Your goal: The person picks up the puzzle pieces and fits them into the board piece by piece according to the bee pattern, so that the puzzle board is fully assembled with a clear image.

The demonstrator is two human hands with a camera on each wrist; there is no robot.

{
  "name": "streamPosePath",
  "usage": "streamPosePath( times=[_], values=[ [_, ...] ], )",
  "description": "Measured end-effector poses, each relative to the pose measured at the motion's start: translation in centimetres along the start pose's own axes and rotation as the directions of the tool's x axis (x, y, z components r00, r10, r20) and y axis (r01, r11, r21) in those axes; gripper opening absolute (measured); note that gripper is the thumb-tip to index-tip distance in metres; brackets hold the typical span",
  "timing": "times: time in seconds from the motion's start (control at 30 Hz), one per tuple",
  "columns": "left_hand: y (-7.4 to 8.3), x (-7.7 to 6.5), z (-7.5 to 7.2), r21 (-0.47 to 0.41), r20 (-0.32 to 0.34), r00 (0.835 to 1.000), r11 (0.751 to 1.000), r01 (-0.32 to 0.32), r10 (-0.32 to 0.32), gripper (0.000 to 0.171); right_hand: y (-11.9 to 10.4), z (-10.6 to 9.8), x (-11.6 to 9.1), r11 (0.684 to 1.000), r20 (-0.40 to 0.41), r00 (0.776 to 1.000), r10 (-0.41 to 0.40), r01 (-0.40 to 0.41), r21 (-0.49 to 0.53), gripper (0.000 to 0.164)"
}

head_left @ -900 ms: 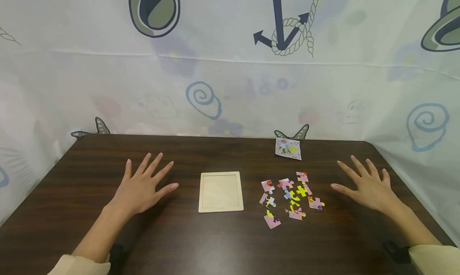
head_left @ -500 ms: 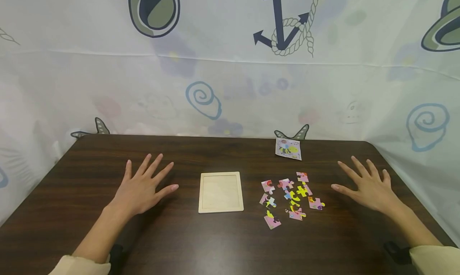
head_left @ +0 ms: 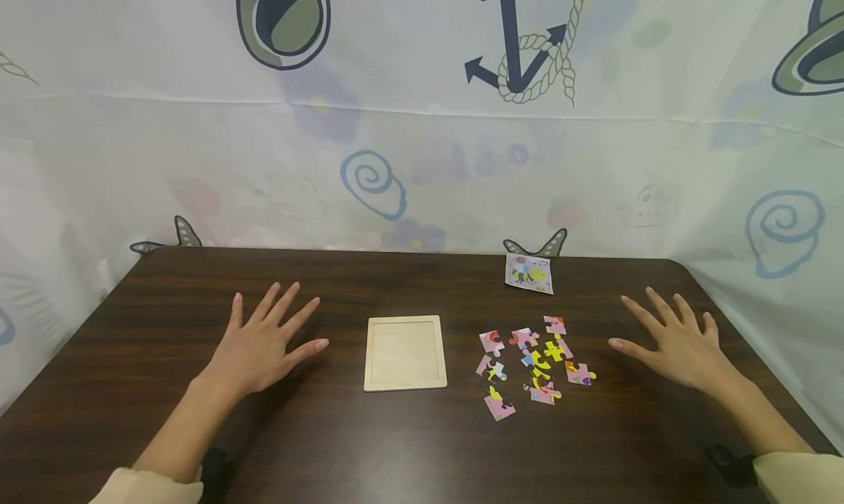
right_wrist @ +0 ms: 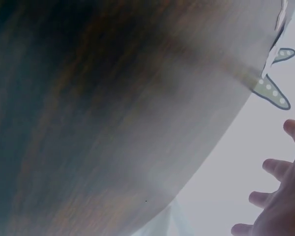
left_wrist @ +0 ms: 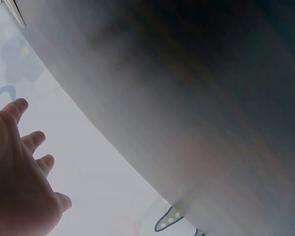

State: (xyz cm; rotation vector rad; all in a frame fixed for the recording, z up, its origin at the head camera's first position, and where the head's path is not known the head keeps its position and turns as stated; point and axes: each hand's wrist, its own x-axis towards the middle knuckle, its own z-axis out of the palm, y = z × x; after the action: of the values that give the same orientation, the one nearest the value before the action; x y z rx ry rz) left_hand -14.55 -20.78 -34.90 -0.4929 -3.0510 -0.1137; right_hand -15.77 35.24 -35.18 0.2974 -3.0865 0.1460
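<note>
My left hand [head_left: 253,350] is held over the left part of the table with its fingers spread, holding nothing. To its right lies a square wooden puzzle frame [head_left: 405,353], its inside bare. Several jigsaw pieces [head_left: 499,405], pink, yellow and blue, are scattered to the right of the frame, some overlapping. My right hand [head_left: 682,346] has its fingers spread too, apart from the pieces and to the right of them. Both wrist views show straight fingers, with the left hand [left_wrist: 22,182] and the right hand [right_wrist: 280,196] seen from the palm side.
A small picture card [head_left: 530,272] with a bee on it lies near the back edge of the dark wooden table [head_left: 422,453]. Behind the table hangs a pale printed curtain [head_left: 435,174]. Dark straps sit near both cuffs.
</note>
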Motion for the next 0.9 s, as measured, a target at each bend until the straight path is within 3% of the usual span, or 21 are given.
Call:
streamPosePath(
  times=[0.27, 0.4, 0.57, 0.9],
  values=[
    [1.0, 0.5, -0.1, -0.036, -0.062, 0.997, 0.999, -0.039, 0.037, 0.073, -1.5, -1.1, 0.2, 0.997, -0.033, 0.999, -0.041, 0.044, 0.069, 0.082],
    [1.7, 0.7, -0.2, -0.103, -0.063, 0.996, 0.992, -0.07, 0.063, 0.07, -2.7, -1.7, 0.7, 0.991, -0.065, 0.994, -0.091, 0.097, 0.091, 0.076],
    [2.9, 0.8, -0.1, -0.224, -0.042, 0.996, 0.971, -0.089, 0.081, 0.065, -4.2, -2.1, 1.1, 0.977, -0.076, 0.984, -0.159, 0.168, 0.13, 0.062],
    [5.1, 1.6, 0.3, -0.374, 0.013, 0.991, 0.919, -0.12, 0.134, 0.051, -7.0, -2.0, 1.9, 0.927, -0.082, 0.957, -0.279, 0.291, 0.238, 0.042]
  ],
)
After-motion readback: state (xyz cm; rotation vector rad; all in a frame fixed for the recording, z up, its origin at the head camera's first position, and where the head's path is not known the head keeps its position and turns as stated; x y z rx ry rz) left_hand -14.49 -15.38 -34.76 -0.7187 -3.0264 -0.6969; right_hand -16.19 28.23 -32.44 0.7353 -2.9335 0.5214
